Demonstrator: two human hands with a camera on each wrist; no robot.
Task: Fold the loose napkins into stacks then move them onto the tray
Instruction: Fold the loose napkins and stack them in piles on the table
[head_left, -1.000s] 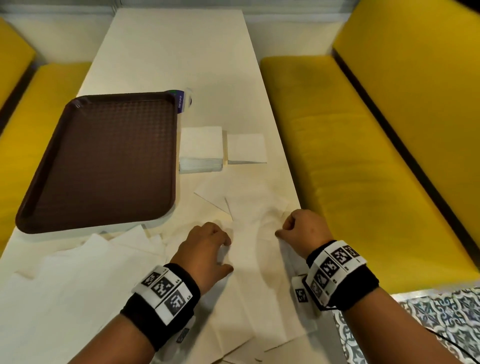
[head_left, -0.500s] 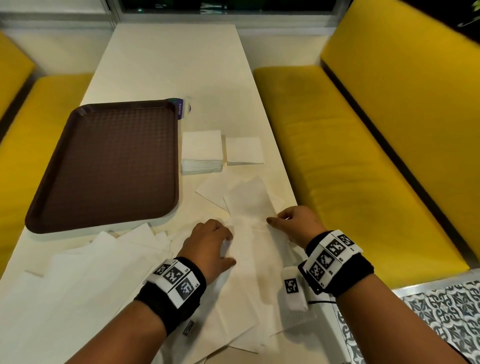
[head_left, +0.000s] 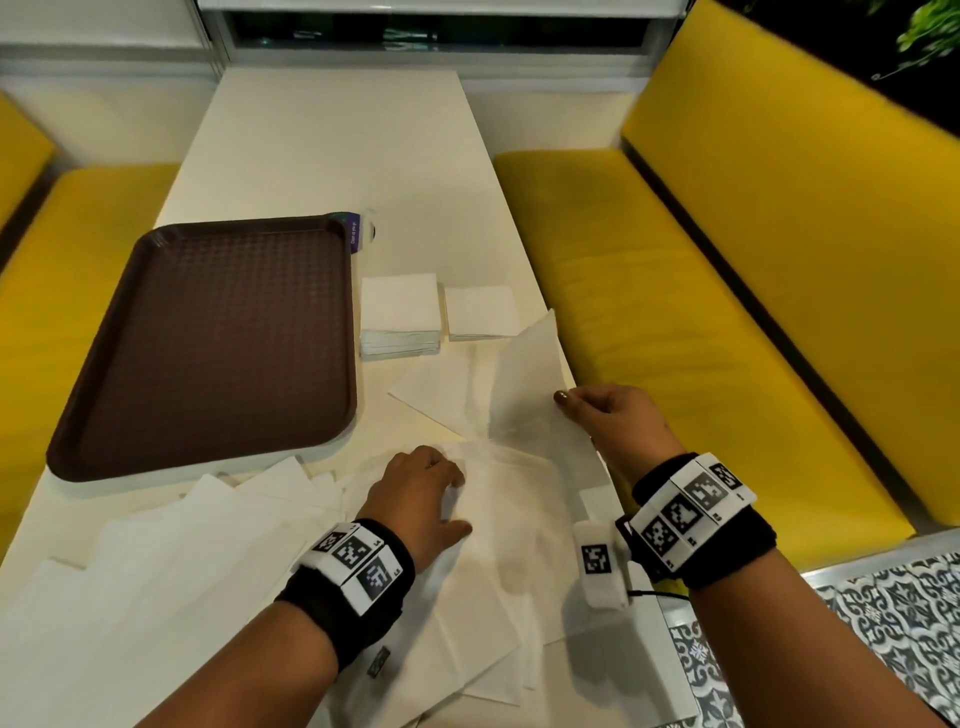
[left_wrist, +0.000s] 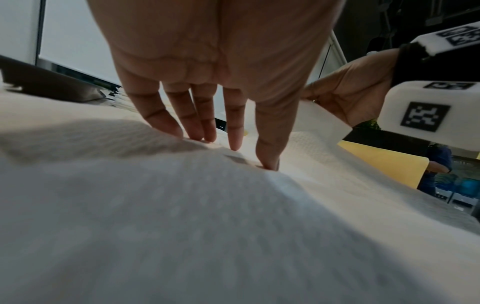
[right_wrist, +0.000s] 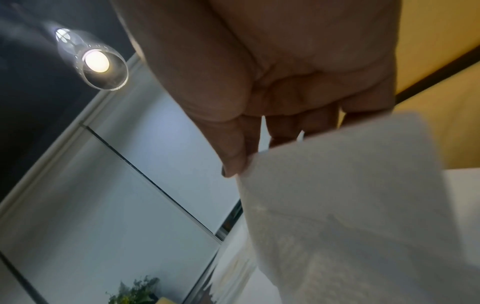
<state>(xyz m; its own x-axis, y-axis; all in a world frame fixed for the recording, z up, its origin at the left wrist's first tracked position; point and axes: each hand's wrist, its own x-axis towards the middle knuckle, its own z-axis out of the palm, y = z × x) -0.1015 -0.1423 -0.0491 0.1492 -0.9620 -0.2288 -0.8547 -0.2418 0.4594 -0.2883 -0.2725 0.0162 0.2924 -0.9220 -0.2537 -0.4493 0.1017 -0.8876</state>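
A thin white napkin (head_left: 524, 384) stands lifted off the table, pinched at its edge by my right hand (head_left: 597, 415) between thumb and fingers; the right wrist view shows that napkin (right_wrist: 350, 195) hanging below the thumb. My left hand (head_left: 421, 488) lies on the loose napkins (head_left: 509, 545), its straight fingertips (left_wrist: 233, 142) pressing the paper down. The brown tray (head_left: 208, 343) sits to the left, with nothing on it. Two folded stacks lie beside it: a thick stack (head_left: 400, 317) and a thin stack (head_left: 480, 312).
More loose napkins (head_left: 156, 571) are spread over the near left of the white table (head_left: 337, 156). A small purple packet (head_left: 358, 234) lies at the tray's far corner. Yellow bench seats (head_left: 675, 312) flank the table on both sides.
My right hand has raised the napkin's edge up and to the right, so the sheet now stands off the table. The left hand has stayed pressing the pile. The head view has tilted up.
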